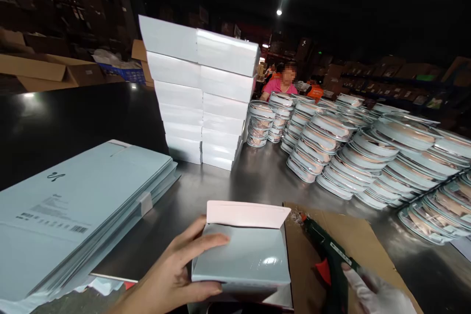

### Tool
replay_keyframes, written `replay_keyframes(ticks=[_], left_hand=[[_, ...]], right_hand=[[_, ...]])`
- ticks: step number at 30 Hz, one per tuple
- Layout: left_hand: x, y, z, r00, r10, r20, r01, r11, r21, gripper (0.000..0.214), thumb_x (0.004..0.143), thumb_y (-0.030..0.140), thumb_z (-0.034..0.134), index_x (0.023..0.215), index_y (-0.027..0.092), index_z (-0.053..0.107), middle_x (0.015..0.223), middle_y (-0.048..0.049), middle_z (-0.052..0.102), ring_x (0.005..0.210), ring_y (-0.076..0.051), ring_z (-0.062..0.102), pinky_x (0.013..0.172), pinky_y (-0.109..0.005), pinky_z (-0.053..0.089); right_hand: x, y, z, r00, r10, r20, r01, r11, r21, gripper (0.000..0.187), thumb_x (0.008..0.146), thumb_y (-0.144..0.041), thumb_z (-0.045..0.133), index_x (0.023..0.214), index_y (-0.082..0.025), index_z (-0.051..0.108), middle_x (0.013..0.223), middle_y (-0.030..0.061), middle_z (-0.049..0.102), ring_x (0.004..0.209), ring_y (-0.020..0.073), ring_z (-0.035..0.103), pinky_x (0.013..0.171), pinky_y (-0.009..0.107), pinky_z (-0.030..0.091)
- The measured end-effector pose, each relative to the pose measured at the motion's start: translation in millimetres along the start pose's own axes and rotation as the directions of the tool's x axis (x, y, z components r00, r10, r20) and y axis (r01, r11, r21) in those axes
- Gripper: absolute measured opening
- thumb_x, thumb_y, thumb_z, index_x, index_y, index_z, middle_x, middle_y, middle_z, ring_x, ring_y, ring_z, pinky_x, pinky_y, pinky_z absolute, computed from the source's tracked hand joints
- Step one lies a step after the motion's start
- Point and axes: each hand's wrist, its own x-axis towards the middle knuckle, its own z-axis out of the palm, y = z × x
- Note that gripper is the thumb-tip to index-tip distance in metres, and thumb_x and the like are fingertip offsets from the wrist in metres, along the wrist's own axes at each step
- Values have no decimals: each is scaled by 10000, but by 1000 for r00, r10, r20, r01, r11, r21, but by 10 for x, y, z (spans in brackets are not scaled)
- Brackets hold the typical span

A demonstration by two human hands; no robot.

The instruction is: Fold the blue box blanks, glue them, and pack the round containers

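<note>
One light-blue box [245, 257], flap [246, 214] raised, just left of a glue gun [333, 250]
The left hand [174, 267] has its fingers [210, 244] clamped on the box, thumb low, others over the top panel [253, 245]; too hard a squeeze could bow that panel and skew the flap. The gloved right hand [379, 292] touches the glue gun above the cardboard sheet [368, 245]; blur hides whether its fingers close, and a loose hold could swing the nozzle [302, 216] into the box

Metal table [257, 176] under stacked boxes [217, 100]
</note>
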Motion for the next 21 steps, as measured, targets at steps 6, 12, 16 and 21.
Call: replay_keyframes(ticks=[6,12,16,21], left_hand=[[125,147,-71,993,118,5,-117,984,-132,532,782,548,844,1263,341,747,1342,-123,647,1187,-354,685,957,-399,609],[274,348,104,913,297,-280,-389,842,-375,453,952,494,689,1325,412,444,1401,-80,528,1349,-320,584,1064,-516,535],[342,359,47,881,425,-209,-473,815,-336,433,1012,394,630,1388,468,427,1233,-43,562,1346,-286,553,1085,-537,525],[403,383,-134,871,490,-32,-477,828,-296,216,1033,361,581,1220,358,689,1242,-70,484,1355,-320,502,1132,-519,485]], right_hand=[[190,-817,527,797,-546,259,218,659,720,1074,814,-578,794,1623,-457,99,1550,117,546,1370,285,589,1118,529,462],[68,-981,721,740,-637,214,169,484,858,773,924,-471,699,1574,-457,281,1215,64,678,1268,266,661,1027,449,546],[54,-1054,695,587,-765,267,429,573,698,755,842,-234,717,1513,-398,414,1305,87,563,1316,299,582,1048,430,533],[255,-1211,703,427,-896,124,728,422,539,527,892,-351,758,1386,-369,576,1247,57,634,1277,271,573,1146,496,443]])
